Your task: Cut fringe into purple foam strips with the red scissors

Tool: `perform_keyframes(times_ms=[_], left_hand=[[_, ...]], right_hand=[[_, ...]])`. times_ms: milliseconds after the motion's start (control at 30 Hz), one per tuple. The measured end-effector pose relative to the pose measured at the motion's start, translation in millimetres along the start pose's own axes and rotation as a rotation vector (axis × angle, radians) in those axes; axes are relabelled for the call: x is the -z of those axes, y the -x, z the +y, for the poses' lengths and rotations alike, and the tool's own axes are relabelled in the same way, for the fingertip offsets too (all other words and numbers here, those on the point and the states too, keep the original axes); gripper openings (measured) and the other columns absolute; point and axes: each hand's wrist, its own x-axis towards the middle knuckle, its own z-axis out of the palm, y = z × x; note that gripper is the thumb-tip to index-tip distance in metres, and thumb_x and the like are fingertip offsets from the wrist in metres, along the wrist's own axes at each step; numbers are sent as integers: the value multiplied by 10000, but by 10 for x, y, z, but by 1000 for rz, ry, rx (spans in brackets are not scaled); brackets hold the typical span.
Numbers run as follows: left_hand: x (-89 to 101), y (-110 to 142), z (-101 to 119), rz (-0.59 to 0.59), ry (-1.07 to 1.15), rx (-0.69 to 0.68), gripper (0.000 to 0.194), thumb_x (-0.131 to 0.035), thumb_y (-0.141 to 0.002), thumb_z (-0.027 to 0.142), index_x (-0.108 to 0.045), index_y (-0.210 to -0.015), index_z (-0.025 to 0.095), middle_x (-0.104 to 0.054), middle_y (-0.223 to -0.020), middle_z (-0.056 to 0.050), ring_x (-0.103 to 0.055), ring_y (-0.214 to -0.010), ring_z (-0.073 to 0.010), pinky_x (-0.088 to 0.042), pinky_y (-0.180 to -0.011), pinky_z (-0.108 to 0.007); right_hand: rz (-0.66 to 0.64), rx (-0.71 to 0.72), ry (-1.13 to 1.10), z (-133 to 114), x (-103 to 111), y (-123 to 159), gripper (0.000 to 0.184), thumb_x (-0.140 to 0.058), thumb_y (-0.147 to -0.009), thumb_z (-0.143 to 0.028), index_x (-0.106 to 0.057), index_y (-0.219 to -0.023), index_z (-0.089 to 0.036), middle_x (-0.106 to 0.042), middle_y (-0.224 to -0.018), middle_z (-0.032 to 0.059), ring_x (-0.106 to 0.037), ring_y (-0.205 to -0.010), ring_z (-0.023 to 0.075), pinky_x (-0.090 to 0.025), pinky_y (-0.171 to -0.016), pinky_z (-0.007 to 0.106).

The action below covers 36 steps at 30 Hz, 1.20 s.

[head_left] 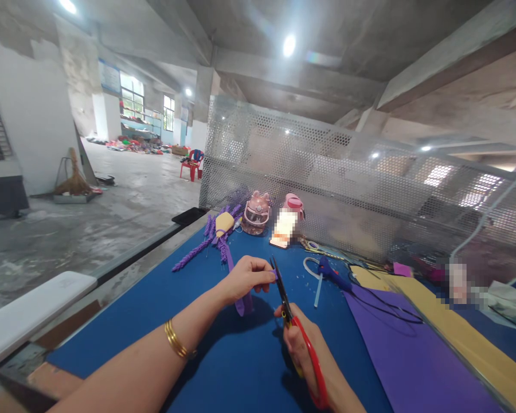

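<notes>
My left hand (pixel 253 276) pinches a purple strip (pixel 241 305), whose loose end hangs below the fingers above the blue tabletop (pixel 223 361). In my right hand (pixel 303 338) is a pair of scissors (pixel 313 358) with red-and-yellow handles and dark blades. The blades point up and away, beside the strip's end at my left fingertips; whether they touch it I cannot tell. Beyond my left hand lies a bunch of purple artificial flowers (pixel 193 256) with a yellow piece (pixel 225 224) on it. To the right of the scissors rests a blue glue gun (pixel 332 272) with a pale stick.
A pink bear-eared container (pixel 256 213) and a lit phone (pixel 284 228) stand at the back, before a perforated metal screen (pixel 327 166). Purple sheet (pixel 395 344) and yellow sheet (pixel 456 327) material covers the right side. A white bench (pixel 38 312) is at left.
</notes>
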Motion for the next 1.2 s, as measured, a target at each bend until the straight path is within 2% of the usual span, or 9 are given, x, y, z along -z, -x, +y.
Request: perform_keyframes(times_ms=[200, 333, 467, 567, 667, 867, 1200], left_hand=[[1, 7, 2, -12, 2, 9, 266, -637, -635, 365, -548, -563, 125, -532, -464, 15, -397, -417, -60, -294, -440, -195], [1, 7, -2, -10, 9, 28, 268, -647, -622, 366, -550, -558, 126, -534, -459, 15, -402, -413, -62, -295, -442, -197], [-6, 8, 2, -13, 28, 34, 266, -650, -619, 364, -551, -558, 124, -533, -454, 14, -404, -410, -62, -296, -441, -197], [-14, 12, 13, -11, 30, 33, 269, -650, -618, 363, -546, -550, 124, -531, -449, 15, -401, -407, -61, -292, -438, -195], [-18, 13, 19, -8, 28, 31, 273, -649, -619, 363, -541, -545, 124, -531, -447, 15, -402, -405, -60, -288, -435, -194], [-15, 11, 17, -10, 36, 34, 274, -653, -616, 363, -538, -548, 123, -530, -448, 14, -405, -404, -61, -290, -430, -194], [-11, 10, 20, -10, 31, 34, 270, -651, -612, 362, -536, -534, 131, -531, -444, 15, -398, -399, -62, -284, -428, -198]], right_hand=[[38, 62, 116, -89, -9, -1, 643, -258, -760, -759, -481, -936, -182, -225, -501, -101, -204, -446, 84, -166, -412, 213], [9, 93, 117, -133, 22, 8, 627, -260, -767, -755, -481, -931, -192, -233, -535, -90, -207, -467, 89, -165, -427, 224], [27, 55, 90, -41, 6, -15, 708, -222, -704, -821, -488, -894, -193, -226, -514, -93, -196, -447, 85, -158, -407, 220], [4, 41, 16, 18, -16, -20, 702, -241, -711, -814, -473, -925, -187, -222, -501, -97, -196, -436, 82, -155, -389, 209], [-21, 26, -23, 16, -24, -6, 688, -236, -733, -796, -460, -960, -186, -263, -490, -96, -214, -411, 77, -165, -371, 199], [7, -22, -26, -26, -31, 14, 717, -215, -707, -821, -461, -953, -194, -315, -486, -91, -223, -380, 66, -175, -353, 196], [16, -7, -16, -29, -35, 8, 716, -223, -691, -832, -476, -905, -198, -244, -501, -90, -211, -422, 78, -173, -359, 191]])
